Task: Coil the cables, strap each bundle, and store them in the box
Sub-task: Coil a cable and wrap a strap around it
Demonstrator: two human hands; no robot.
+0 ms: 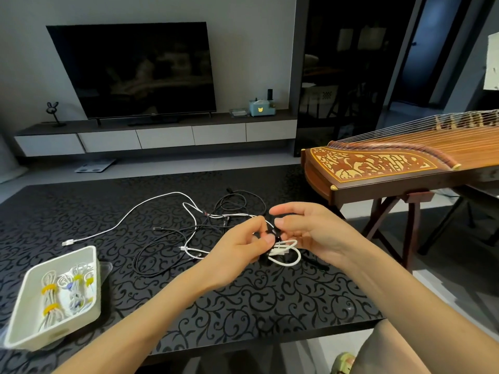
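Note:
A small coil of white cable (286, 251) hangs between my hands above the black patterned table (243, 300). My left hand (240, 249) pinches it with thumb and fingers at a dark strap. My right hand (310, 230) pinches the same bundle from the right, its upper fingers spread. A tangle of loose white cable (151, 203) and black cable (159, 265) lies on the table behind my hands. The white box (93, 265) at the left holds several white bundles with yellow straps (48, 290).
A wooden zither (391, 163) on a stand juts over the table's right side. A clear lid (106, 268) lies beside the box. Beyond the table stand a TV (135, 71) and a low cabinet.

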